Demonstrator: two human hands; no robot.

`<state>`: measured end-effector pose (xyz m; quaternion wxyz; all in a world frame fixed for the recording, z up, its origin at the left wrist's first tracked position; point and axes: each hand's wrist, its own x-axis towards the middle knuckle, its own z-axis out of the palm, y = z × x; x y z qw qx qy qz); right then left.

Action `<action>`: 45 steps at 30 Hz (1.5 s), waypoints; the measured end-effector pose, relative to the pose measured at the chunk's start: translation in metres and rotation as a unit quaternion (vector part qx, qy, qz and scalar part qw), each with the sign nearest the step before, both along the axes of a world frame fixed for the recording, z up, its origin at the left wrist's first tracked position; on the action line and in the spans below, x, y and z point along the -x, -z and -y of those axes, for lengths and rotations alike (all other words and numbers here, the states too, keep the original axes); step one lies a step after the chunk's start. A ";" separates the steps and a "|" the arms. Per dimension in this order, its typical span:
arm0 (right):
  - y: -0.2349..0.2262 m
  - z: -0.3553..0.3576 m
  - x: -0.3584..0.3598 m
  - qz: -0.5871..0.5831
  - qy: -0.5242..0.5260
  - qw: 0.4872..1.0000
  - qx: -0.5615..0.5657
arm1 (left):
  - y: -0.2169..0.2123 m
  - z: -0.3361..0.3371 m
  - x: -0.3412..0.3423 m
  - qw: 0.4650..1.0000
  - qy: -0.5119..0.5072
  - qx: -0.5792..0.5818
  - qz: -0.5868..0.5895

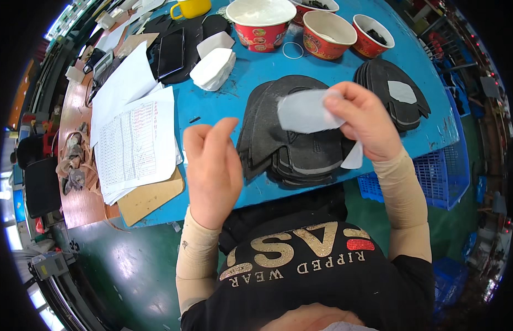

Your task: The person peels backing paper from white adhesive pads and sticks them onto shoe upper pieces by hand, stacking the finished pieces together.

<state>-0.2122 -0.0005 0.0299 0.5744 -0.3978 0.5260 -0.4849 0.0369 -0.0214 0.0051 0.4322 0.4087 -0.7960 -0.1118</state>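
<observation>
Between my right hand's (366, 118) thumb and fingers is a thin, pale, translucent patch (303, 112) with cut corners. It is held over a stack of dark grey fabric pieces (317, 151) with notched edges. A second pale patch (353, 156) pokes out below that hand; how it is held is hidden. My left hand (213, 174) hovers just left of the stack, its fingers bent and drawn together, with nothing visible in them. At the right, another dark stack (386, 91) carries a pale patch (402, 92) on its top piece. A pile of white patches (213, 69) lies behind my hands.
Printed sheets (136, 140) and a brown card (151, 199) cover the left of the blue table (218, 107). A phone (171, 51), a yellow mug (191, 7) and several red-and-white paper tubs (262, 33) stand farther back. A blue crate (441, 174) is beyond the right edge.
</observation>
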 end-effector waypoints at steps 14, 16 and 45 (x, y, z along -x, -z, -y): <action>-0.007 -0.002 -0.011 -0.122 -0.026 0.992 -0.027 | -0.009 0.000 0.015 0.983 0.070 0.159 0.061; 0.009 -0.001 -0.012 -0.221 -0.022 0.974 0.037 | -0.009 0.000 0.022 0.980 0.084 0.161 0.077; 0.038 -0.063 0.009 -0.741 -0.041 0.636 0.214 | 0.018 -0.004 0.026 0.941 0.214 0.009 0.261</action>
